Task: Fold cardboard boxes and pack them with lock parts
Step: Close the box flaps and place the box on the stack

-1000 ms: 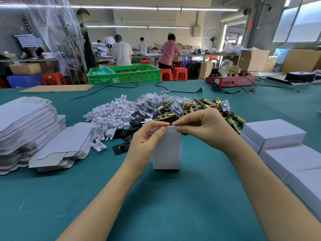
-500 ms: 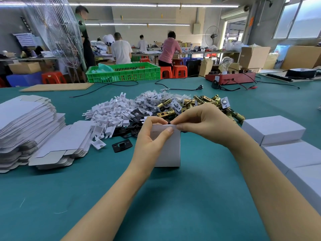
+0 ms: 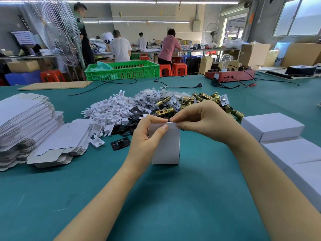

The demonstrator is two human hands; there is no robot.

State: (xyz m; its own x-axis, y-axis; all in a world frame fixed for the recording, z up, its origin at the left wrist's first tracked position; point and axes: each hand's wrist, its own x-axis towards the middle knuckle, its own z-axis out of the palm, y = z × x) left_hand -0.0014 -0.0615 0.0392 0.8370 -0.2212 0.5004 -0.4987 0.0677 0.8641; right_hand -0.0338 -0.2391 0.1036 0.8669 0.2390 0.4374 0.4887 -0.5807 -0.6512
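Observation:
A small white cardboard box [image 3: 167, 148] stands upright on the green table [image 3: 156, 197] in front of me. My left hand [image 3: 147, 136] grips its upper left side, thumb on the front face. My right hand [image 3: 201, 119] pinches the top flap at the box's upper edge. Behind the box lies a heap of lock parts: white plastic pieces [image 3: 107, 112], black plates [image 3: 139, 113], bagged bits [image 3: 152, 97] and brass latches [image 3: 196, 101]. A single black plate [image 3: 120, 143] lies left of the box.
Flat unfolded box blanks [image 3: 29, 126] are stacked at the left. Several closed white boxes [image 3: 284, 141] sit at the right. A green crate [image 3: 123, 69], cables and a red tester with a bulb [image 3: 229, 74] stand at the far edge. People work at benches beyond.
The hands and box barely shift; my left thumb has slid slightly on the box front while my right fingers keep working the top flap down.

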